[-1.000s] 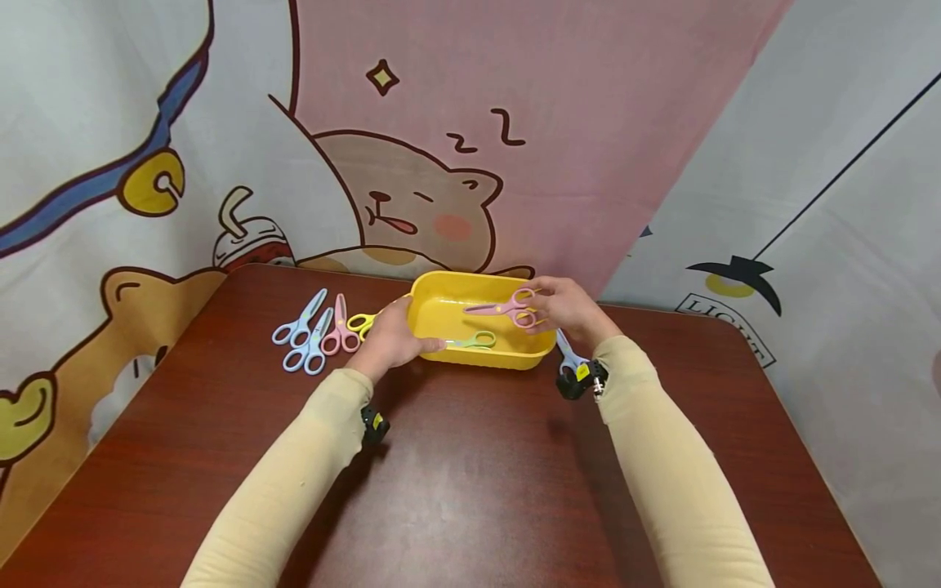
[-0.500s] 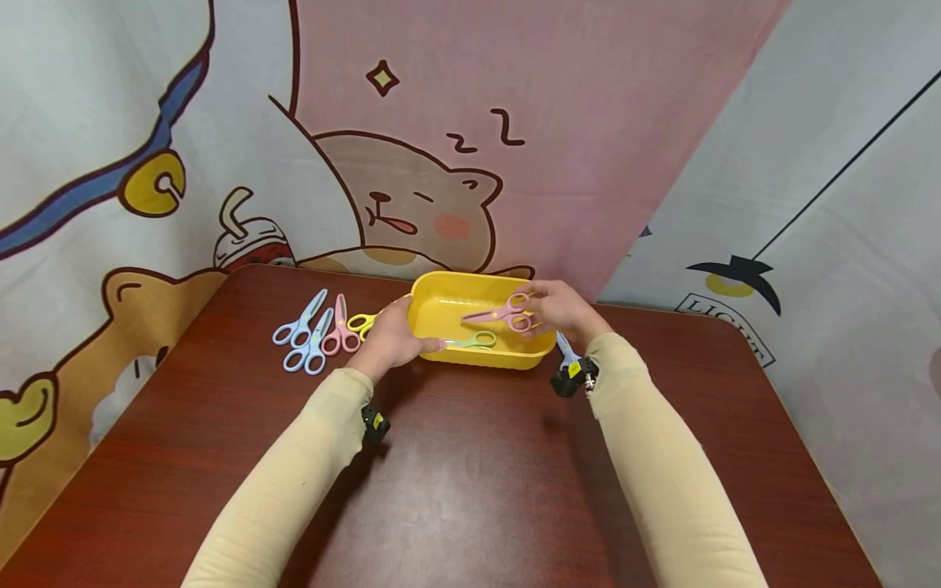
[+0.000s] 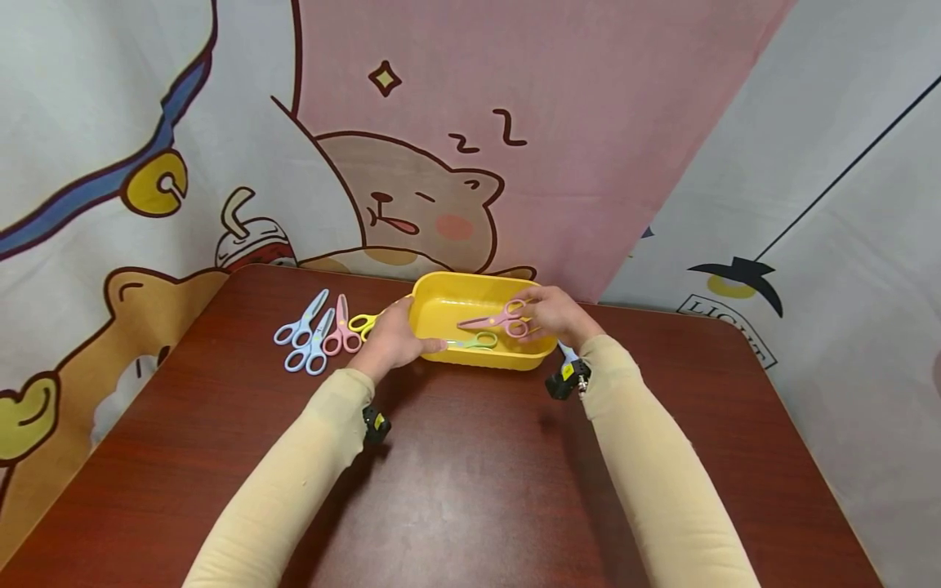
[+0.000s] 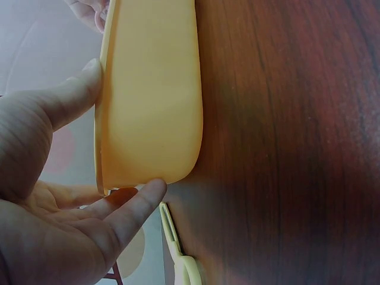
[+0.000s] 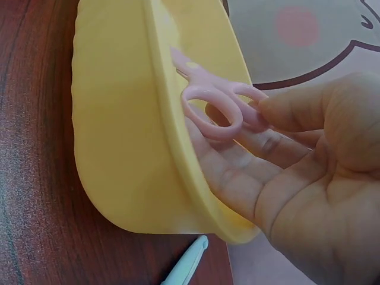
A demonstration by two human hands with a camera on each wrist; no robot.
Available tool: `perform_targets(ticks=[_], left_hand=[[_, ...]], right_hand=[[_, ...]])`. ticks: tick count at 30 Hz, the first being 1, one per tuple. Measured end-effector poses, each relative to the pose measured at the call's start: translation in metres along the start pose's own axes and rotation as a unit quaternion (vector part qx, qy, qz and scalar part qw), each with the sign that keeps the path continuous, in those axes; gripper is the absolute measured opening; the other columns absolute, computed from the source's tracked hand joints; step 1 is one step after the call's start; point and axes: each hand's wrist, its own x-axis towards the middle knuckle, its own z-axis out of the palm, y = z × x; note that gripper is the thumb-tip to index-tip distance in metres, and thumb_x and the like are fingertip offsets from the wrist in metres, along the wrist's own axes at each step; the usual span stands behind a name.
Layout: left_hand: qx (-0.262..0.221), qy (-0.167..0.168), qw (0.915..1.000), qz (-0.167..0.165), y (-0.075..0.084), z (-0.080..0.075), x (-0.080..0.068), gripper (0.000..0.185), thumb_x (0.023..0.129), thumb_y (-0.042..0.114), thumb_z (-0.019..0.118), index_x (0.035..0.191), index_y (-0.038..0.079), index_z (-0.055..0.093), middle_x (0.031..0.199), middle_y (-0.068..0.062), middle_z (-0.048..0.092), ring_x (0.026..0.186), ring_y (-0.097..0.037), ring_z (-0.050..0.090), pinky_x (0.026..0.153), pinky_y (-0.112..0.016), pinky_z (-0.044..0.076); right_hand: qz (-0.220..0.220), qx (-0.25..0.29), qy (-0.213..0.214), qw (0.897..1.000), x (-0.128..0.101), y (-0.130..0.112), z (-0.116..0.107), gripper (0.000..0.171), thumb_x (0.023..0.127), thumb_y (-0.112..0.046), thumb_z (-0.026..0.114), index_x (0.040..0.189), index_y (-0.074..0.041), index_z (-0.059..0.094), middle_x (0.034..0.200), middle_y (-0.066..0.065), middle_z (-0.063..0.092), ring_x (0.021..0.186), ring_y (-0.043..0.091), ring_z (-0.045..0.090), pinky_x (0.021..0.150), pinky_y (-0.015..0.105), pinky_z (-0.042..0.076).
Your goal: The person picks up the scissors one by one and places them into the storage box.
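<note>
A yellow plastic bin stands near the table's back edge. My left hand holds its left end, thumb at the near rim and fingers against the end wall, as the left wrist view shows. Pink scissors are pinched by the handle loops in my right hand, which reaches over the bin's right end. Their blades point left, low inside the bin. Beneath them, green-handled scissors lie along the bin's near side. Yellow scissors lie by my left hand, partly hidden behind it.
Left of the bin lie two pairs of blue scissors and other pink scissors. Blue scissors also lie right of the bin, mostly hidden under my right wrist. A printed cloth hangs directly behind the table.
My right hand has moved slightly left and down, lowering the pink scissors further into the bin. The left hand and the bin stay where they were.
</note>
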Motion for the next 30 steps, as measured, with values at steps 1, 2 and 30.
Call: perform_targets(ticks=[1,2,30], left_hand=[[-0.001,0.0,1.0,0.0,0.0,0.0,0.0,0.092,0.083,0.031,0.088,0.155,0.0,0.038,0.141,-0.02,0.056,0.119,-0.034,0.055,0.111,-0.049,0.043],[-0.001,0.0,1.0,0.0,0.0,0.0,0.0,0.092,0.083,0.031,0.088,0.154,0.0,0.038,0.141,-0.02,0.056,0.119,-0.034,0.055,0.11,-0.049,0.043],[0.0,0.0,0.9999,-0.012,0.001,0.0,-0.001,0.102,0.083,0.033,0.088,0.159,-0.002,0.029,0.152,-0.023,0.047,0.131,-0.037,0.051,0.116,-0.05,0.039]], right_hand=[[-0.002,-0.002,-0.001,1.0,0.0,0.0,0.0,0.035,0.106,-0.004,0.052,0.139,0.006,0.053,0.124,0.022,0.057,0.094,0.029,0.063,0.087,0.044,0.061],[-0.002,-0.005,-0.003,1.0,0.001,0.0,0.001,0.035,0.106,-0.004,0.051,0.14,0.007,0.052,0.124,0.023,0.057,0.094,0.029,0.063,0.087,0.044,0.061],[0.035,-0.113,-0.011,0.993,0.005,-0.001,0.016,0.05,0.103,-0.006,0.053,0.147,0.014,0.039,0.132,0.025,0.05,0.099,0.029,0.06,0.094,0.044,0.057]])
